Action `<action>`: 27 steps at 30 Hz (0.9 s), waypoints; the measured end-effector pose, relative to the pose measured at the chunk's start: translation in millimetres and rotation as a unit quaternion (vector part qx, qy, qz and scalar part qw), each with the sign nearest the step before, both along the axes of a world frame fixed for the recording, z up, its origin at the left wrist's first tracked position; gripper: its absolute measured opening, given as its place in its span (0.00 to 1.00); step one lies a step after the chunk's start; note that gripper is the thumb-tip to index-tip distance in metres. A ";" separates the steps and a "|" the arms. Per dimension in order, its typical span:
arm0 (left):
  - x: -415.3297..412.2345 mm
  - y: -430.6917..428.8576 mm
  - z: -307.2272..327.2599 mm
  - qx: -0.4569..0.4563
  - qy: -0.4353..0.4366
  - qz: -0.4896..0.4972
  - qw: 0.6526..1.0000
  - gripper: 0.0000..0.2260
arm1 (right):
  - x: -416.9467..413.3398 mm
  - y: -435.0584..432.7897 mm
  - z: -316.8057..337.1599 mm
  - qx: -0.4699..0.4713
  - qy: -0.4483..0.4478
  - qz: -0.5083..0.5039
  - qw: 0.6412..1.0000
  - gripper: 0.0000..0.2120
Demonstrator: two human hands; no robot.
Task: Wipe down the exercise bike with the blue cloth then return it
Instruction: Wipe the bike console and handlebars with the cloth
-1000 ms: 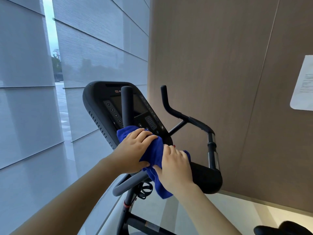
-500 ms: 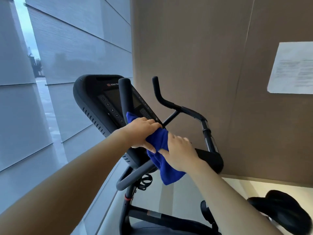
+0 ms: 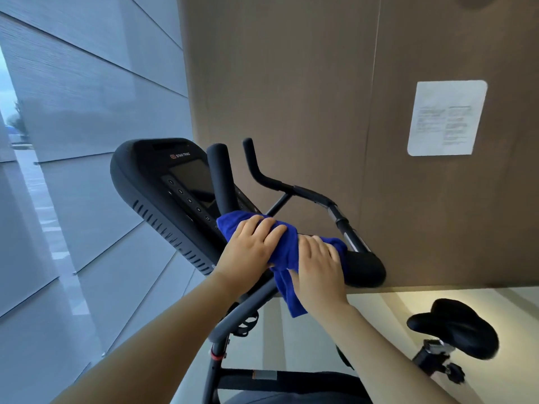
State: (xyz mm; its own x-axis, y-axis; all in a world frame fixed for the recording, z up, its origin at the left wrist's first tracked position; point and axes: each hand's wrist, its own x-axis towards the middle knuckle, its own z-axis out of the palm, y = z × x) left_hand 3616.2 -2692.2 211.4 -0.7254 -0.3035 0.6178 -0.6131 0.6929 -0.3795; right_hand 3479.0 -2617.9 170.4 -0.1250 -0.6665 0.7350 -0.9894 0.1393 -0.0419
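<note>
Both forearms reach forward; the left hand (image 3: 253,249) curls its grip round the soft blue cloth (image 3: 287,247), bunched on the handlebar (image 3: 242,312) of the matte black bike (image 3: 151,188). The right hand (image 3: 318,268) presses it, fingers nearly straight, one corner hanging.

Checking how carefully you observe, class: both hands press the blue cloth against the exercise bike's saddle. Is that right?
No. In the head view the left hand and right hand press the blue cloth against the handlebar beside the console, not the saddle, which sits untouched at lower right.
</note>
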 end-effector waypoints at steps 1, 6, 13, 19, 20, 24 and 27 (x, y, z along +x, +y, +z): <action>-0.5 -3.8 2.7 0.005 -0.016 -0.006 1.000 0.33 | -2.0 -1.3 0.8 0.008 -0.005 0.008 1.000 0.26; -5.4 -20.8 13.7 0.013 -0.091 0.004 0.996 0.32 | -12.2 -12.3 17.5 0.073 -0.054 0.039 0.995 0.21; -6.6 -6.2 13.4 0.037 -0.053 0.020 0.998 0.27 | 5.3 -5.0 12.7 0.020 -0.072 0.014 0.997 0.10; -2.1 8.0 3.3 0.089 0.007 -0.026 0.996 0.28 | -1.9 17.3 11.2 -0.026 -0.149 0.091 0.984 0.08; -4.7 11.8 2.1 0.111 0.029 -0.036 0.993 0.27 | -9.1 21.7 15.8 -0.013 -0.133 0.089 0.987 0.09; -33.3 31.1 0.7 0.181 0.109 -0.049 0.976 0.30 | -49.0 32.0 42.3 0.024 -0.090 0.061 0.994 0.22; -55.6 36.3 -3.2 0.229 0.084 -0.026 0.969 0.31 | -82.0 39.3 47.8 0.066 -0.127 0.037 0.989 0.26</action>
State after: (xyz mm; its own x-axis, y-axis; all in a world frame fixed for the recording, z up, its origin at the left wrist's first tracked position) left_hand 3560.6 -2655.9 208.2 -0.6480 -0.5404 0.5367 -0.5997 0.7964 0.0778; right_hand 3396.9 -2578.6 218.2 -0.2423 -0.7690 0.5916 -0.9569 0.0886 -0.2767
